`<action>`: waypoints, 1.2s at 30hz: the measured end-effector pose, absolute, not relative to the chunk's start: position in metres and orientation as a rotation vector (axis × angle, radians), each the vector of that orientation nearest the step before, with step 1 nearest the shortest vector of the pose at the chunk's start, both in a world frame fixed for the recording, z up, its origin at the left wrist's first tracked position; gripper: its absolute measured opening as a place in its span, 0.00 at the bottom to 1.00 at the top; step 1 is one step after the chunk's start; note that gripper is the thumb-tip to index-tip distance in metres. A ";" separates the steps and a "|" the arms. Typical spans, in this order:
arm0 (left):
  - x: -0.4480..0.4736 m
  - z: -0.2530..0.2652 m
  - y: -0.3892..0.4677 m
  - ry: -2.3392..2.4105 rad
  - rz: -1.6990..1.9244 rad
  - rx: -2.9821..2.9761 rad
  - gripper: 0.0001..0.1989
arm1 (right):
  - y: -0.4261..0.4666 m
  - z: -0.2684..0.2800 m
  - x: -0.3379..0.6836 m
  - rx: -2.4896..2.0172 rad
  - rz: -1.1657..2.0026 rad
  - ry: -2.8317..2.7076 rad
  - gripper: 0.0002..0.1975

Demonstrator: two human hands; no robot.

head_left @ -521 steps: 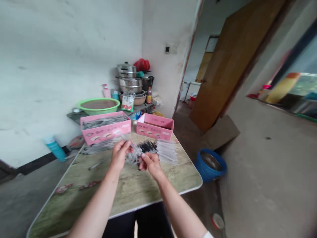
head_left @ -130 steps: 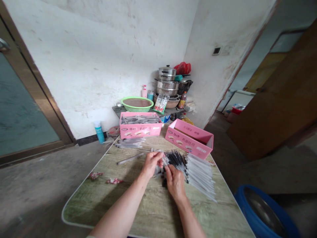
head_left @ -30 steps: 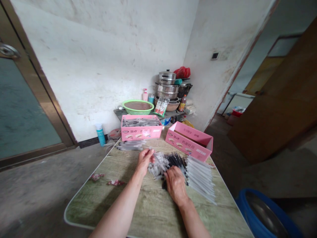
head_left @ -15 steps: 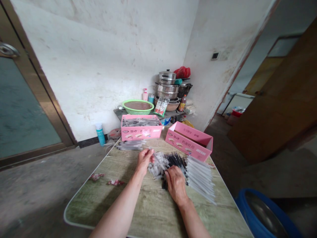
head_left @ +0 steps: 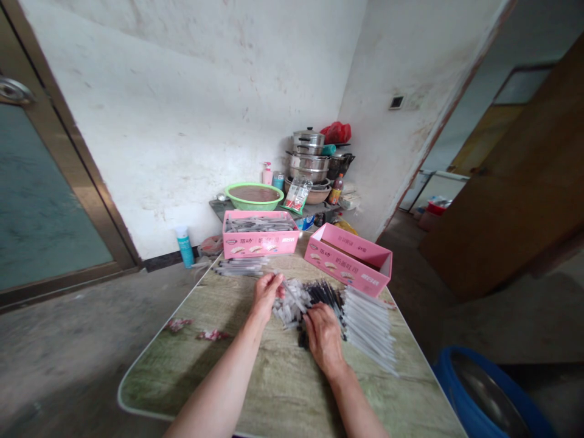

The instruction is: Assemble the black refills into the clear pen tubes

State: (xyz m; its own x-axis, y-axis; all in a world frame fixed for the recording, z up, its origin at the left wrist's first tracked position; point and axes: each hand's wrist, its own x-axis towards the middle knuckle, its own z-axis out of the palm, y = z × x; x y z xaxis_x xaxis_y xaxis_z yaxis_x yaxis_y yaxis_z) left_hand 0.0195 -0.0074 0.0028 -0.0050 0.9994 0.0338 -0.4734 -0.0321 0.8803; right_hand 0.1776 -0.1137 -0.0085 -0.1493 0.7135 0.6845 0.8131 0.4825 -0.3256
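A slim translucent pen [head_left: 295,297] slants between my two hands above the middle of the table. My left hand [head_left: 266,295] pinches its upper left end. The fingers of my right hand [head_left: 325,336] are closed at its lower end, partly hidden by the hand itself. Under the pen lies a heap of small clear-white pieces [head_left: 285,314], perhaps caps. Black-ended thin parts [head_left: 323,293] are piled just beyond my right hand. To its right, a row of clear pen barrels [head_left: 368,328] is spread out. Several pens [head_left: 241,266] lie beyond my left hand.
A pink box [head_left: 260,246] full of pens stands at the table's far left. Another pink box [head_left: 347,263] sits tilted at the far right. Behind are a green basin [head_left: 254,205] and stacked pots [head_left: 309,163]. A blue tub [head_left: 490,395] stands right of the table.
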 end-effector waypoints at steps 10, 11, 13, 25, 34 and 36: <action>0.020 0.003 -0.008 0.826 1.418 0.846 0.24 | -0.114 -0.008 0.177 -1.288 -0.136 -1.819 0.05; 0.019 0.004 -0.007 0.825 1.419 0.840 0.24 | -0.114 -0.007 0.177 -1.286 -0.129 -1.840 0.06; 0.020 0.004 -0.008 0.822 1.420 0.841 0.24 | -0.115 -0.006 0.176 -1.278 -0.114 -1.868 0.08; 0.019 0.000 -0.004 0.817 1.426 0.810 0.24 | -0.115 -0.004 0.175 -1.271 -0.121 -1.851 0.06; 0.019 0.002 -0.006 0.819 1.419 0.822 0.24 | -0.115 -0.008 0.177 -1.288 -0.114 -1.823 0.05; 0.019 0.002 -0.006 0.819 1.414 0.830 0.24 | -0.115 -0.008 0.176 -1.272 -0.088 -1.852 0.06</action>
